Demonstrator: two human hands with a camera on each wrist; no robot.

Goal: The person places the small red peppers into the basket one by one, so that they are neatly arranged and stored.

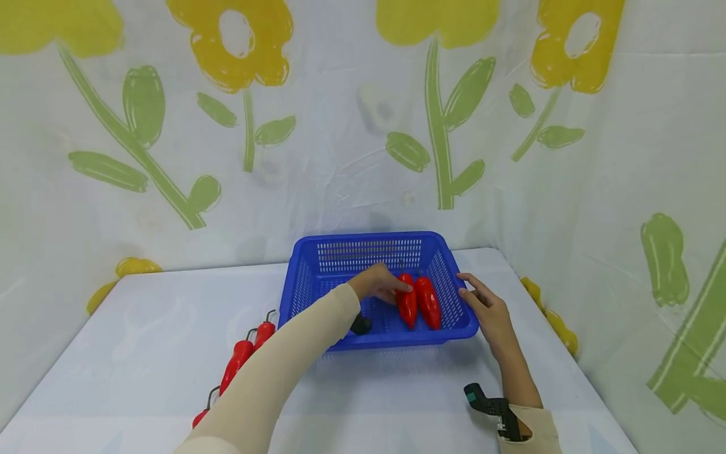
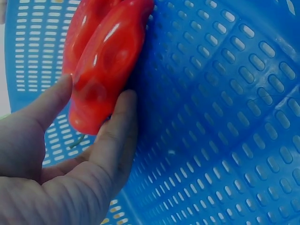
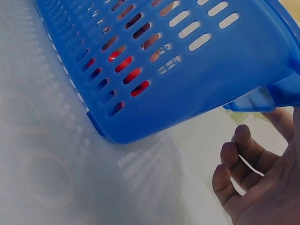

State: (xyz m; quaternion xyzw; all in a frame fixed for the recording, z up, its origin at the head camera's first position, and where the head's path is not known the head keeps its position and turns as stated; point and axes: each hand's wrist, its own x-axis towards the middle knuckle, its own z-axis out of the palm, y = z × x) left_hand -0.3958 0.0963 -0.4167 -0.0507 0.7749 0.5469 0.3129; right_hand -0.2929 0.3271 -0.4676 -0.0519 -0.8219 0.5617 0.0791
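Inside a blue perforated plastic basket [image 1: 363,345], my left hand [image 1: 377,282] pinches a glossy red pepper [image 1: 407,310] near its stem end. The left wrist view has the thumb on one side of this pepper [image 2: 105,65] and the fingers on the other. A second red pepper [image 1: 428,304] lies right alongside it in the basket. At the basket's right rim is my right hand [image 1: 492,315], thumb and a finger touching the edge. In the right wrist view, its other fingers [image 3: 248,159] bend loosely below the rim, holding nothing; the thumb is hidden there.
Several red peppers [image 1: 237,359] with stems lie on the white-covered table [image 1: 142,334] left of the basket, partly behind my left sleeve [image 1: 300,359]. A white flowered cloth [image 1: 334,164] hangs behind. A black device [image 1: 492,407] is strapped to my right wrist.
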